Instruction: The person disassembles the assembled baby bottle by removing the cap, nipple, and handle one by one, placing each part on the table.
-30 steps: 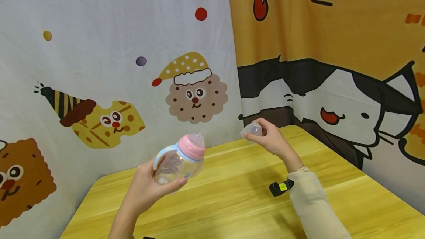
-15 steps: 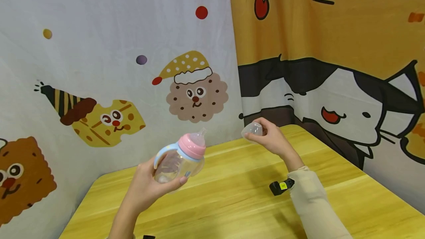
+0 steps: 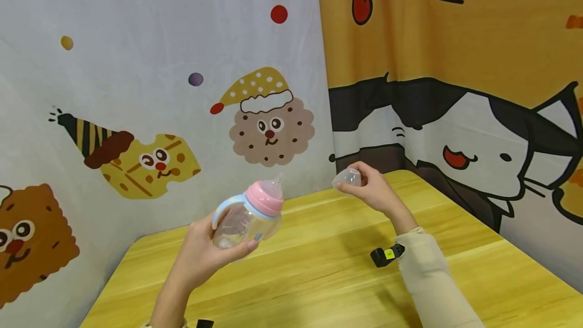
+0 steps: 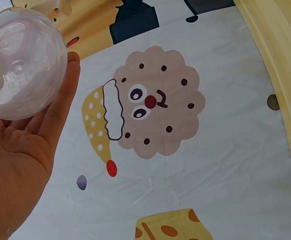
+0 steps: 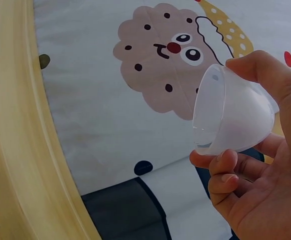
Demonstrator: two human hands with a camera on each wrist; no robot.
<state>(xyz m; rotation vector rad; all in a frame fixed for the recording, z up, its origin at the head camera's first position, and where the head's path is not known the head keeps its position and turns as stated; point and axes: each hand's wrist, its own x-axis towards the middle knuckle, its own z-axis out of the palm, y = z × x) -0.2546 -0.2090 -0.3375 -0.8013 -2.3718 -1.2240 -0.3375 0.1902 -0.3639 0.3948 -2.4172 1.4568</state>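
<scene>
My left hand (image 3: pixel 202 254) grips a clear baby bottle (image 3: pixel 234 227) round its body, thumb along the near side. The bottle has a pink collar, blue handles and a bare clear teat on top, and it tilts to the right above the table. In the left wrist view the round clear bottom of the bottle (image 4: pixel 23 70) faces the camera, above the palm. To the right, my right hand (image 3: pixel 373 189) pinches a translucent dome-shaped bottle cap (image 3: pixel 348 178) by its sides. The right wrist view shows the cap (image 5: pixel 235 112) lying sideways, its open rim facing left, between thumb and fingers.
Beneath both hands lies a wood-grain table (image 3: pixel 291 272), its far edge close to a white cartoon curtain (image 3: pixel 159 24). An orange curtain with a cat print (image 3: pixel 432 39) hangs at the right. A black wrist-camera piece (image 3: pixel 380 257) sits by the right sleeve.
The head view has shifted slightly, so the curtain prints sit a little lower-left before and higher-right now in places. Both hands keep their holds on the bottle and cap, nearly still.
</scene>
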